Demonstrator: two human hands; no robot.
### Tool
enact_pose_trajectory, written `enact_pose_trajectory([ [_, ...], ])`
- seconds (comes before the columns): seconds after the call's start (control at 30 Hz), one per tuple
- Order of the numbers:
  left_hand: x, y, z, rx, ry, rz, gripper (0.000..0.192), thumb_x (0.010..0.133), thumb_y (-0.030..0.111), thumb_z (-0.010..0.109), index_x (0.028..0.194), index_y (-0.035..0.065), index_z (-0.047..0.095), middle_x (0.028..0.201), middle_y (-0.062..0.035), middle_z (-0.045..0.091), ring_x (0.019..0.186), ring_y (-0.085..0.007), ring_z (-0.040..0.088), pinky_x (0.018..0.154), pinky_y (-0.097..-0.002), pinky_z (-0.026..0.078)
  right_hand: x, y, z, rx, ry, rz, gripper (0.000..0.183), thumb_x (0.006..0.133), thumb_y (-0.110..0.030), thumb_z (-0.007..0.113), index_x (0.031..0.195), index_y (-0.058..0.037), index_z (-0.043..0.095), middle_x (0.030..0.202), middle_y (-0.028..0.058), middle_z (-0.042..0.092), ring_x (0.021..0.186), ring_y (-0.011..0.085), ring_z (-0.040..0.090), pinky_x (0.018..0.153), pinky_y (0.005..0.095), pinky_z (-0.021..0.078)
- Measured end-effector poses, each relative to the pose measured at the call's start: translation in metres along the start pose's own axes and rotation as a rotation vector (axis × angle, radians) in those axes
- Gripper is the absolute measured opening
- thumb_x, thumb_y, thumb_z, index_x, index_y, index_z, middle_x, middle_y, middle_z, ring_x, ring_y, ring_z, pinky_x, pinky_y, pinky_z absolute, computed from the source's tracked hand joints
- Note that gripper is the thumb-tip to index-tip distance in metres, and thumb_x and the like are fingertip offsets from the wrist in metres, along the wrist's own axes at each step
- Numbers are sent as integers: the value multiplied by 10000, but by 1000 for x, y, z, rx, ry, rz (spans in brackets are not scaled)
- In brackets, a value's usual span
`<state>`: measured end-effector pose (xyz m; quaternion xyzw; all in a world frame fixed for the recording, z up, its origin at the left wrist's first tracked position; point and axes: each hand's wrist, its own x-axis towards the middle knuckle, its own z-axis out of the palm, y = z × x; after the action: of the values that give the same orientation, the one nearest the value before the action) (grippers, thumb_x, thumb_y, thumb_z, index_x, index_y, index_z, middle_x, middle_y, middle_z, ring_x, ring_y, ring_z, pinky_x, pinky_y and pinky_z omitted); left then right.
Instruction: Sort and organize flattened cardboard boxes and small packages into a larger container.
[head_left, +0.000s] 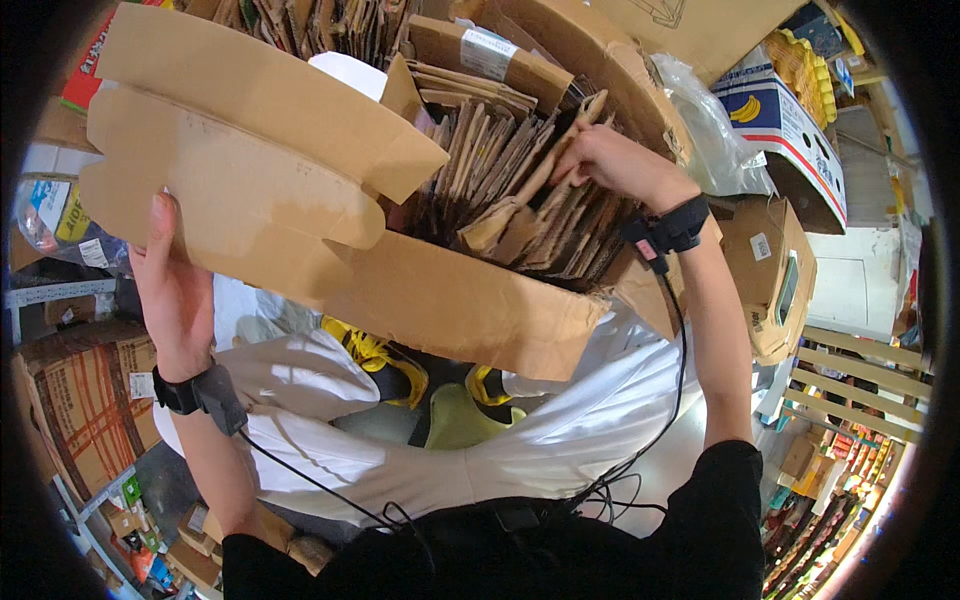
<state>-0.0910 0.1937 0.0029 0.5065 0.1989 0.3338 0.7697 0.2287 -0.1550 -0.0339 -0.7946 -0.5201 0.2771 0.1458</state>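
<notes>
My left hand (171, 277) grips the left end of a flattened cardboard box (247, 161), thumb on its upper face and fingers hidden beneath. The flattened box slants across the front of a large carton (637, 82), whose front wall (465, 300) stands above my knees. Inside the carton, folded cardboard sheets (480, 150) are packed on edge in a tight row. Among them is my right hand (600, 161), its fingers curled around the edge of a folded cardboard sheet (559, 154); some fingertips are hidden between the sheets.
Clear plastic wrap (697, 127) and a fruit carton with a banana print (795, 135) lie to the right. Below them stands a closed cardboard box (772, 277) with a phone on its side. A green plastic stool (465, 420) shows between my legs. Cables (675, 360) run from both wrists.
</notes>
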Motion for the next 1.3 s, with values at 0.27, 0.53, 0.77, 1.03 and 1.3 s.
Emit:
enact_pose_trajectory([
  [0.27, 11, 23, -7, 31, 80, 66, 491, 1014, 273, 573, 1453, 104, 432, 1403, -20, 537, 1310, -177, 483, 1086, -392, 395, 12, -54, 37, -590, -176, -28, 296, 781, 54, 621, 1031, -61, 730, 875, 126, 670, 967, 269, 665, 1208, 611, 73],
  [0.53, 10, 27, 2, -17, 82, 78, 485, 1000, 226, 598, 1438, 96, 435, 1399, -40, 524, 1267, -197, 514, 1058, -379, 421, -25, -9, -29, -170, 94, -157, 227, 712, 15, 693, 930, -36, 727, 980, 113, 703, 990, 311, 641, 844, 382, 530],
  [0.77, 12, 21, 15, 48, -2, 89, 486, 997, 225, 601, 1419, 44, 440, 1379, -60, 529, 1244, -194, 523, 1043, -368, 422, -15, -17, -17, -433, 206, -109, 135, 707, -72, 693, 836, -42, 669, 865, 76, 659, 906, 283, 627, 764, 387, 527],
  [1.03, 0, 0, 23, 50, 37, 12, 460, 920, 165, 710, 1316, 24, 522, 1251, -58, 612, 1133, -162, 587, 990, -344, 462, -15, -15, -27, -453, 255, -132, 62, 738, -79, 673, 792, -52, 661, 792, 90, 653, 779, 283, 671, 658, 393, 540],
  [1.3, -34, -44, 54, 216, -220, -188, 353, 886, 68, 723, 1209, 14, 592, 1106, -46, 678, 963, -119, 646, 847, -294, 527, 8, -10, -25, -546, 203, -136, 51, 720, -82, 691, 742, -57, 652, 758, 111, 666, 774, 309, 677, 664, 399, 546],
])
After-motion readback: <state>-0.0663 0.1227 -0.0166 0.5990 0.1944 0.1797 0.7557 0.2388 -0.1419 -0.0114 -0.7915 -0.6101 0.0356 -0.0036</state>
